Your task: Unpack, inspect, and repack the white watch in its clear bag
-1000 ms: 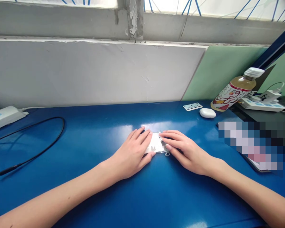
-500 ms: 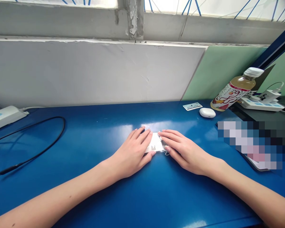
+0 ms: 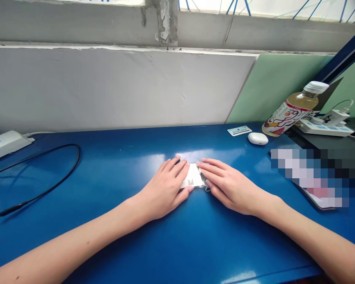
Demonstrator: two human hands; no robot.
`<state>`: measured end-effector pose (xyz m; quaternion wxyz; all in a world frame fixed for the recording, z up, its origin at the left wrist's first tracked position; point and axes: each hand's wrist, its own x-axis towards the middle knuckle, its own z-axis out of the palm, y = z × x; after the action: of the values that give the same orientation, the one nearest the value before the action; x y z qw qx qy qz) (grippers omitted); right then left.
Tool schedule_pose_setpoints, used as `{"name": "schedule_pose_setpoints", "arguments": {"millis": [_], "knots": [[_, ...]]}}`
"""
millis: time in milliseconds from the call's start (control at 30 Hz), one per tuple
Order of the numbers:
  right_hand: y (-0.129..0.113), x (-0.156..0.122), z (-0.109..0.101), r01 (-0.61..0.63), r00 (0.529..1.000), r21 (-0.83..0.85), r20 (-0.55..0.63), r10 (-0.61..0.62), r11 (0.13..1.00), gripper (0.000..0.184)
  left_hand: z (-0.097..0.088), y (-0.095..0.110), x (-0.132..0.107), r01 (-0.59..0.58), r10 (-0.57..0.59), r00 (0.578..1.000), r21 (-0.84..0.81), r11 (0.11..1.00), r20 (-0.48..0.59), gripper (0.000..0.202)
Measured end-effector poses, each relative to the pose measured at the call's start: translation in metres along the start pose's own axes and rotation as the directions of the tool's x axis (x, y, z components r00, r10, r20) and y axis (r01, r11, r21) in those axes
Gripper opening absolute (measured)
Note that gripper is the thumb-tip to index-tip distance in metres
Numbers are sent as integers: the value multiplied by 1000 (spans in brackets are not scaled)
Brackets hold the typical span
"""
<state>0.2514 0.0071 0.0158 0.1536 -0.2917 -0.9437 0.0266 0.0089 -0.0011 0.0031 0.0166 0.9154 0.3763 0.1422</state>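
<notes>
A small flat packet (image 3: 194, 175) lies on the blue table, with a white printed panel and a clear, shiny edge. From its right lower corner pokes a short bead chain (image 3: 207, 189). My left hand (image 3: 166, 186) rests over the packet's left part, fingers stretched out flat and thumb along the near edge. On the other side, my right hand (image 3: 231, 185) touches the right edge with its fingertips, fingers extended and slightly apart. Both hands cover the packet's ends, so its full outline is hidden.
A black cable (image 3: 77, 157) curls at left near a white power strip (image 3: 7, 145). Towards the back right are a card (image 3: 239, 131), a white earbud case (image 3: 257, 138), a drink bottle (image 3: 292, 110) and another power strip (image 3: 325, 128). A blurred-out flat device (image 3: 321, 203) lies at right.
The whole scene sits slightly higher in the picture, as the camera has tilted a little. Both hands stay in place on the packet.
</notes>
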Motion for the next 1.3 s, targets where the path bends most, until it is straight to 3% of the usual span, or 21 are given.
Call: {"name": "schedule_pose_setpoints", "arguments": {"millis": [267,700,933,1167,1300], "knots": [[-9,6,-1,83,996,-208,-5,-86,975,41,0,1,0,7,-7,1000,9,1000,7,51],[-6,16,-4,225,974,-182,11,-227,957,29,-1,4,1,42,-37,997,-65,997,71,40],[-6,22,-2,244,970,-91,11,-244,966,30,1,2,2,15,-13,998,-41,999,61,39],[2,17,5,44,989,256,-146,-6,966,23,2,1,1,21,-17,999,-72,997,51,46],[4,18,8,65,986,287,-168,-17,956,23,2,2,0,32,-28,997,-57,998,73,47]]}}
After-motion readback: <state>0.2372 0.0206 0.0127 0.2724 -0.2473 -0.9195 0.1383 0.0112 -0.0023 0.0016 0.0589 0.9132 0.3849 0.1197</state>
